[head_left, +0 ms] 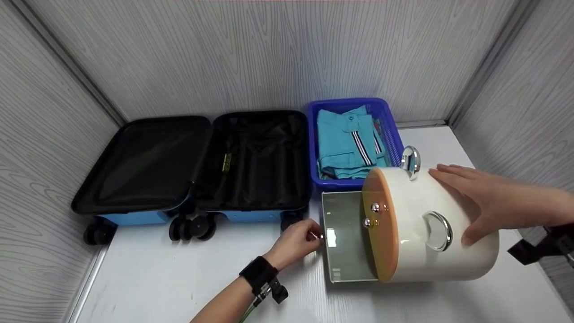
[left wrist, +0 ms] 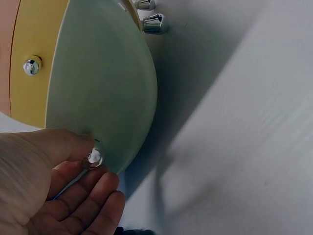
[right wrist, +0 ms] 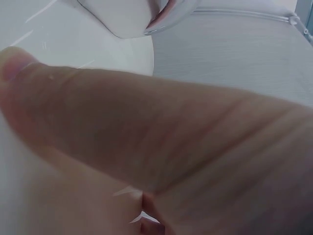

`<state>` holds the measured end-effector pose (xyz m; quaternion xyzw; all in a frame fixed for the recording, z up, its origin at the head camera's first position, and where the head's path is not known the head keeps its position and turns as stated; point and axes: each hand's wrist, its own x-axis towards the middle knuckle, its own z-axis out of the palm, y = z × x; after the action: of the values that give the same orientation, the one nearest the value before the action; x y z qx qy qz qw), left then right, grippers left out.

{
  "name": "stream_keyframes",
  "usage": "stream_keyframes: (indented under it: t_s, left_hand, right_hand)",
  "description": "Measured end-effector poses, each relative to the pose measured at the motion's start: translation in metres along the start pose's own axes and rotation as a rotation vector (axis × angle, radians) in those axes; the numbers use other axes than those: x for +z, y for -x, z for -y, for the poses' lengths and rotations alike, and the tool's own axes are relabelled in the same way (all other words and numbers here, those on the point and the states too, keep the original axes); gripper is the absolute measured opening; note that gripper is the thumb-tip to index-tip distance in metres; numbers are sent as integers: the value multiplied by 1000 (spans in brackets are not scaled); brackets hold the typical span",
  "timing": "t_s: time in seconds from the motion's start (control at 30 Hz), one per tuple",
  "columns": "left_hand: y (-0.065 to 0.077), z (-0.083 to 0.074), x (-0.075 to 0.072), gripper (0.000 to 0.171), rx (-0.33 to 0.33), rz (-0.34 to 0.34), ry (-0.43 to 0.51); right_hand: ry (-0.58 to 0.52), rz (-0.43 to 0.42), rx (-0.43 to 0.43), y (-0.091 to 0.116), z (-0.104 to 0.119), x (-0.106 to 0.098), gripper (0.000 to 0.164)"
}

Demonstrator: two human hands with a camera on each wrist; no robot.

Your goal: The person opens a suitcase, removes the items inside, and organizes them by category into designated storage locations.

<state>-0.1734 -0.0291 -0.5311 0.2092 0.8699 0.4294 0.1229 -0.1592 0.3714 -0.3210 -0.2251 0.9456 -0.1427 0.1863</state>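
A white rounded container (head_left: 444,264) with an orange front (head_left: 381,251) lies at the right in the head view. A translucent drawer (head_left: 350,264) sticks out of its front towards the left. My left hand (head_left: 298,242) pinches a small silver knob (left wrist: 94,156) on the drawer between thumb and fingers. On top of the white body rests my right hand (head_left: 486,197), thumb and fingers spread over it. In the right wrist view, the thumb (right wrist: 122,112) fills much of the picture. Two silver handles stand on the body, one being the near handle (head_left: 441,231).
A blue basket (head_left: 314,148) with folded turquoise clothes (head_left: 343,143) stands behind the drawer. To the left, a suitcase (head_left: 143,166) with black lining and blue shell lies spread open on its wheels. Grey wood-grain walls (head_left: 251,58) surround the white surface (head_left: 179,273).
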Motion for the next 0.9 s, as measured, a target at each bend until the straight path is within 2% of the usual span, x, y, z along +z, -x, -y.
stream_keyframes:
  t_s: [0.1, 0.2, 0.33, 0.47, 0.7, 0.9]
  left_hand:
    - [5, -4, -8, 23, -5, 18, -37]
    - [10, -12, -23, 26, 4, 17, -75]
    - [11, -22, -53, 24, 11, -12, -96]
    - [4, -27, -85, 24, 5, -72, -143]
    - [-14, -17, -132, 26, -70, -153, -218]
    - [-28, -1, -154, 29, -137, -171, -272]
  right_hand:
    - [4, 0, -3, 0, 0, 0, 138]
    - [4, 9, 7, 1, -1, -1, 139]
    - [-9, 16, 18, 2, -2, -2, 139]
    - [-9, 8, 7, 1, -3, -2, 139]
    - [-3, -2, 5, 1, -6, 1, 139]
    - [-10, 0, 29, 6, -7, 3, 140]
